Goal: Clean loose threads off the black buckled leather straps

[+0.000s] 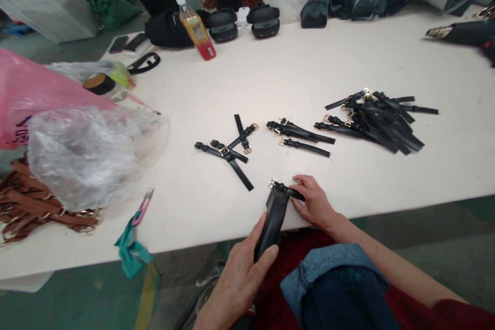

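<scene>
My left hand (247, 268) is wrapped round a black hand tool (274, 216) with a thick, tapered body; its exact kind I cannot make out. The tool's far end points away from me and meets a short black buckle strap (284, 188). Between thumb and fingers, my right hand (314, 203) pinches this strap by its right end, while its gold buckle sticks out to the left. Just beyond lie several similar straps: a crossed group (228, 152), a small group (301, 131) and a larger pile (379, 121).
Pink-handled snips (143, 209) with a teal cloth lie near the front edge. On the left are clear plastic (93, 154), a pink bag (42, 93) and brown straps (34, 206). A drink bottle (196, 31) stands behind; a nozzled black tool (464, 33) lies far right.
</scene>
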{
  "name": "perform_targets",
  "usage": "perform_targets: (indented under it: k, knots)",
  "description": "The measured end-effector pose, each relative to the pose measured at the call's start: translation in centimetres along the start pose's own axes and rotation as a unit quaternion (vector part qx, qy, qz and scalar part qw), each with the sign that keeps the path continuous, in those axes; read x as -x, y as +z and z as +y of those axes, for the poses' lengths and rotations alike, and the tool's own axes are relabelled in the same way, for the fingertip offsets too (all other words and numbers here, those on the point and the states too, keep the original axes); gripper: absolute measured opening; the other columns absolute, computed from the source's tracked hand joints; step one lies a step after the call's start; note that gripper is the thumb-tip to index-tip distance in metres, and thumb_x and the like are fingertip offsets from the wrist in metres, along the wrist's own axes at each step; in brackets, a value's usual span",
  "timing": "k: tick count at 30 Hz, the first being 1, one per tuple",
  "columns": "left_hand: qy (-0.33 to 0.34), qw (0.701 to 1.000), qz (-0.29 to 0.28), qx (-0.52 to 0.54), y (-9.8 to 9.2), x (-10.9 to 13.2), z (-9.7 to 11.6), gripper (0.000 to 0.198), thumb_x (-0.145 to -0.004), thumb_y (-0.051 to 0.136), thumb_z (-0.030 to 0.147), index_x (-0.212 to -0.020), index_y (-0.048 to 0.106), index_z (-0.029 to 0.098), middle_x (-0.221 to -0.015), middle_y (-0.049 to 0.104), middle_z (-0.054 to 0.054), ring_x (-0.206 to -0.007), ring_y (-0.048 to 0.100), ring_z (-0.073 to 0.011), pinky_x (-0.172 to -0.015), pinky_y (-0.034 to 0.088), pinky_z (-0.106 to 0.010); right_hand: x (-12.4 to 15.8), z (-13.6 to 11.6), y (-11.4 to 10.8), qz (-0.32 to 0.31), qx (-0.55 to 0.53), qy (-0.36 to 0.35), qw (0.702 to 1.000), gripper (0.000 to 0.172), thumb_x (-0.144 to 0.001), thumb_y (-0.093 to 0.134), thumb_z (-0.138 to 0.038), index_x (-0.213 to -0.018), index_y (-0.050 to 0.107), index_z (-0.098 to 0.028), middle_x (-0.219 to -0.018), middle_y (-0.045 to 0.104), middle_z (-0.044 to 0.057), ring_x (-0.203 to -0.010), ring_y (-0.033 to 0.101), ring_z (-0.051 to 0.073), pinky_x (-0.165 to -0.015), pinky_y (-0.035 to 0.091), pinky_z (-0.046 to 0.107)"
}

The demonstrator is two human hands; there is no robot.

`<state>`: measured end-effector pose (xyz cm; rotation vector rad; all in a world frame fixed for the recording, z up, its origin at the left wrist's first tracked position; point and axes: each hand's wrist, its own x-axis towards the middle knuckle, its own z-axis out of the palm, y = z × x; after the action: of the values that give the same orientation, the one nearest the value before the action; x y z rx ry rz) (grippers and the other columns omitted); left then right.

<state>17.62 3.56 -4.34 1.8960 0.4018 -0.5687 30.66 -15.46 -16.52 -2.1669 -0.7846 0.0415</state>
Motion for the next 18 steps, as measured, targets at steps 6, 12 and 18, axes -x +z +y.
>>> perform_targets:
  k: [6, 12, 18]
  knots:
    - [-0.030, 0.984, -0.097, 0.144, -0.5, 0.2, 0.4, 0.069, -0.087, 0.052, 0.045, -0.147, 0.026, 0.024, -0.087, 0.066, -0.003, -0.065, 0.063, -0.0175, -0.059, 0.052, -0.028, 0.4, 0.4, -0.2, -0.017, 0.003, 0.015, 1.000, 0.034, -0.076, 0.055, -0.012, -0.107, 0.064, -0.020, -0.093, 0.061, 0.008, -0.089, 0.054, 0.024, -0.080, 0.047, 0.037]
    - [-0.057, 0.952, -0.161, 0.253, -0.8, -1.5, 0.0, 0.074, -0.088, 0.052, 0.044, -0.149, 0.017, 0.022, -0.062, 0.056, 0.002, -0.043, 0.056, -0.0117, -0.040, 0.041, -0.019, 0.7, 1.3, -0.2, -0.003, -0.026, 0.005, 1.000, 0.045, -0.078, 0.053, -0.015, -0.123, 0.055, -0.019, -0.094, 0.060, 0.008, -0.089, 0.054, 0.024, -0.081, 0.047, 0.038]
    - [-0.074, 0.946, -0.166, 0.269, -1.0, -1.9, -0.6, 0.070, -0.090, 0.051, 0.042, -0.148, 0.017, 0.025, -0.065, 0.059, 0.001, -0.044, 0.059, -0.0115, -0.040, 0.042, -0.017, 0.8, 1.2, -0.5, -0.013, -0.038, -0.005, 0.999, 0.049, -0.083, 0.052, -0.018, -0.132, 0.048, -0.022, -0.094, 0.060, 0.007, -0.089, 0.054, 0.024, -0.081, 0.048, 0.041]
